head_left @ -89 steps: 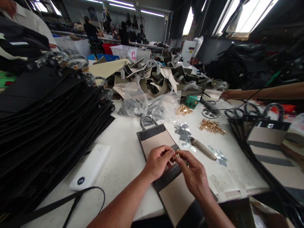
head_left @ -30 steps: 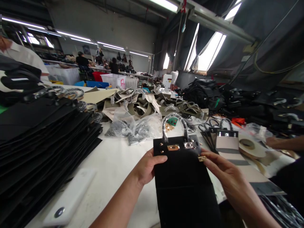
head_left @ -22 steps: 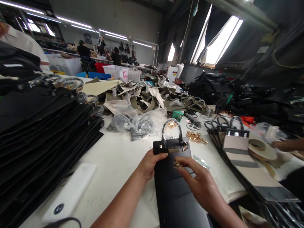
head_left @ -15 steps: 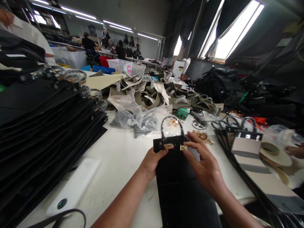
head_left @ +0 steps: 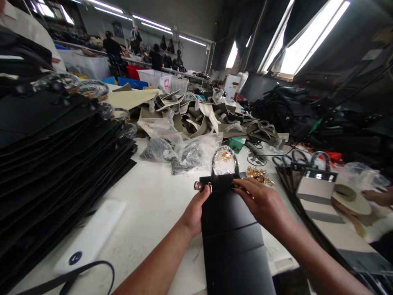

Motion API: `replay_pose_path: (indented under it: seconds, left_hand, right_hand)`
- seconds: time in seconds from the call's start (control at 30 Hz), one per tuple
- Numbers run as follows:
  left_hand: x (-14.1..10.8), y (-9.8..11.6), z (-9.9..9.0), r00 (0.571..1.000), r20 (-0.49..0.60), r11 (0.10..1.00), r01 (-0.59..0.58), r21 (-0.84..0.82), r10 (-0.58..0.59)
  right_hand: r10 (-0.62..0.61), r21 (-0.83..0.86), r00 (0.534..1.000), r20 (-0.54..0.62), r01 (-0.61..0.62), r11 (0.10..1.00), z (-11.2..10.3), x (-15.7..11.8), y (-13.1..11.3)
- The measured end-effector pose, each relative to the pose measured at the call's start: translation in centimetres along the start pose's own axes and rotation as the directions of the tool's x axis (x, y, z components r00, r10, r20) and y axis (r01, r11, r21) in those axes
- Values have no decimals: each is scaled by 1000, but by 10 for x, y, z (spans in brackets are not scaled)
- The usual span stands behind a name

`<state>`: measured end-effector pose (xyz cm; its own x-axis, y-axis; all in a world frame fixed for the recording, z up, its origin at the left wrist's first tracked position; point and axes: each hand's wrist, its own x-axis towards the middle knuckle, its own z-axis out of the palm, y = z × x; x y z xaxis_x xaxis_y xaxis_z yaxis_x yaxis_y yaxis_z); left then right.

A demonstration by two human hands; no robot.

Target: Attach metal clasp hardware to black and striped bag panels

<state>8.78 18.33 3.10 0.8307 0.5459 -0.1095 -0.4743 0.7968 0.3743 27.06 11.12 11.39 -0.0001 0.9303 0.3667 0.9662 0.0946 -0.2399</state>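
Two hands on the black panel (head_left: 235, 241), head view; it lies at 5 o'clock in frame, wrapped handle (head_left: 237, 165) toward 12. Clock from panel centre now. Left hand (head_left: 194, 215) grips the edge at 11, thumb on top, likely to steady it. Right hand (head_left: 267, 200) fingertips touch near 12, by the handle base; can't tell if closed on anything. Gold pieces (head_left: 260, 176) at 1, probably for short reach. Black stack (head_left: 61, 164) at 10.
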Motion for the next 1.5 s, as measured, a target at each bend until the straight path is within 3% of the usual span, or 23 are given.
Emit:
replay_pose_path:
  seconds: [0.4, 0.67, 0.97, 1.17, 1.37, 1.5]
  left_hand:
    - [-2, -1, 1, 998, 40, 999, -42, 6, 42]
    - [-2, -4, 2, 995, 34, 993, -93, 75, 91]
    - [-1, -5, 2, 997, -16, 995, -77, 63, 78]
    - [0, -6, 3, 996, -15, 993, -91, 69, 92]
    - [0, -7, 1, 992, -34, 989, -117, 86, 121]
    - [0, -8, -5, 989, -76, 990, -117, 73, 123]
  right_hand:
    - [-77, -81, 988, 131, 88, 993, 5, 7, 4]
    - [-138, -310, 968, 210, 200, 930, 5, 12, -3]
    - [-197, -195, 939, 284, 257, 947, 2, 22, 17]
    - [-185, -240, 959, 214, 235, 942, 5, 20, 9]
    - [-174, -301, 952, 251, 248, 921, 14, 20, 5]
    - [-169, -173, 952, 253, 217, 961, 17, 18, 10]
